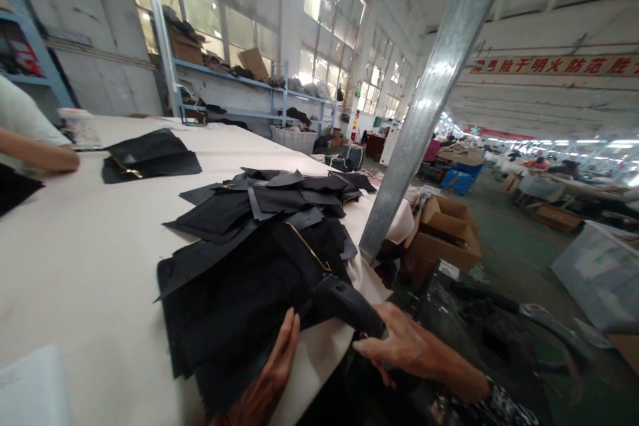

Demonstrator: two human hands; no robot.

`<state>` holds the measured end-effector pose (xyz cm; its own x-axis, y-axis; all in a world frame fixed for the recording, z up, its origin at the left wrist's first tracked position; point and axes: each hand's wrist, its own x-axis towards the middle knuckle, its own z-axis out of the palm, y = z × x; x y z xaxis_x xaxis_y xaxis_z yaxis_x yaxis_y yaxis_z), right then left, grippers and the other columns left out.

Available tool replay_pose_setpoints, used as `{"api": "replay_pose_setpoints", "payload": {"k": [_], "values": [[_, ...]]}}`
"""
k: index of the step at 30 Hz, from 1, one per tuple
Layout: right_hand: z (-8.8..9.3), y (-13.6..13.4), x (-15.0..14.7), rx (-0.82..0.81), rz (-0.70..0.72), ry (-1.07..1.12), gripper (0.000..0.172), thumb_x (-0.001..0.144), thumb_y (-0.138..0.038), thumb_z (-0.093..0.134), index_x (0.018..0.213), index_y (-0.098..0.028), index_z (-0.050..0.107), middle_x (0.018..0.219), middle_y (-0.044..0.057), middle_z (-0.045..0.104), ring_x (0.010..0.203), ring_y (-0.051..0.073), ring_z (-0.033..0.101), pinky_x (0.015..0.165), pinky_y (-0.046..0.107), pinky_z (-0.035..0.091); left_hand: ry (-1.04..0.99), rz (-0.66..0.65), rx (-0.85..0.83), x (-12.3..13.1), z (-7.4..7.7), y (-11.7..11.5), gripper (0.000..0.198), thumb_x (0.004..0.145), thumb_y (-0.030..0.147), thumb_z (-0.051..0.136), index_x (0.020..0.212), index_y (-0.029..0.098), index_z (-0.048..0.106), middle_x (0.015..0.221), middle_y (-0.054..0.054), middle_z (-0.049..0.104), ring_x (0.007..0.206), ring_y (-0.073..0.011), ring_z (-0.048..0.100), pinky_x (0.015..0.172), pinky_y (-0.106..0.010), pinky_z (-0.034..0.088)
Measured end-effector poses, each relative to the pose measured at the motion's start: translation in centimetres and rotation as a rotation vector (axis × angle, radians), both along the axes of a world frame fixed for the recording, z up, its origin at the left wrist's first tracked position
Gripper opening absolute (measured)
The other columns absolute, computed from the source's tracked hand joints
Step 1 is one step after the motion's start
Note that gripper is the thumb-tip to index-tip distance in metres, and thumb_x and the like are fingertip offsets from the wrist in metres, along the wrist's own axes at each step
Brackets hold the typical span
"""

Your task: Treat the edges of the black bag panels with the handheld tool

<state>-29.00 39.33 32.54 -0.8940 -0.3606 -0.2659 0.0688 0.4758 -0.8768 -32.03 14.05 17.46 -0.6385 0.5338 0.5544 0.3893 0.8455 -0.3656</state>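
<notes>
A heap of black cloth or leatherette pattern pieces (249,279) lies on the white-covered cutting table (84,279), with a thin gold-coloured strip (308,246) running across it. My left hand (269,373) grips the near edge of the heap from below. My right hand (414,346) rests across a thick folded black piece (344,306) at the heap's near corner, its fingers curled over that piece. Beyond the heap, a smaller black stack with a brass-coloured strip (150,158) lies on the table. A co-worker's forearm (37,156) reaches in from the left near it.
A galvanised steel post (434,93) slants up just beyond the table edge. Open cardboard boxes (444,233) stand on the floor to the right, and a dark glossy bag (474,319) lies below my right hand. Blue shelving (249,86) holding goods lines the far wall.
</notes>
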Motion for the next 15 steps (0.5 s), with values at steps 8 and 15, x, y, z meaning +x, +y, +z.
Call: {"api": "replay_pose_setpoints", "payload": {"k": [8, 15], "values": [[-1.9, -2.3, -4.1, -0.067, -0.021, 0.097, 0.027, 0.084, -0.038, 0.056, 0.08, -0.012, 0.051, 0.06, 0.002, 0.055, 0.046, 0.012, 0.054, 0.043, 0.02, 0.045, 0.068, -0.038, -0.056, 0.2, 0.9, 0.5, 0.06, 0.076, -0.002, 0.038, 0.132, 0.014, 0.05, 0.147, -0.006, 0.03, 0.121, -0.0186, 0.05, 0.092, -0.021, 0.05], [-0.3, -1.6, -3.0, -0.098, 0.011, 0.17, 0.03, 0.087, -0.041, 0.056, 0.083, -0.012, 0.05, 0.056, 0.0, 0.056, 0.045, 0.01, 0.053, 0.042, 0.016, 0.042, 0.025, -0.118, -0.047, 0.8, 5.8, 0.2, 0.062, 0.075, -0.003, 0.033, 0.133, 0.014, 0.048, 0.142, -0.011, 0.039, 0.071, -0.0117, 0.065, 0.056, -0.018, 0.052]]}}
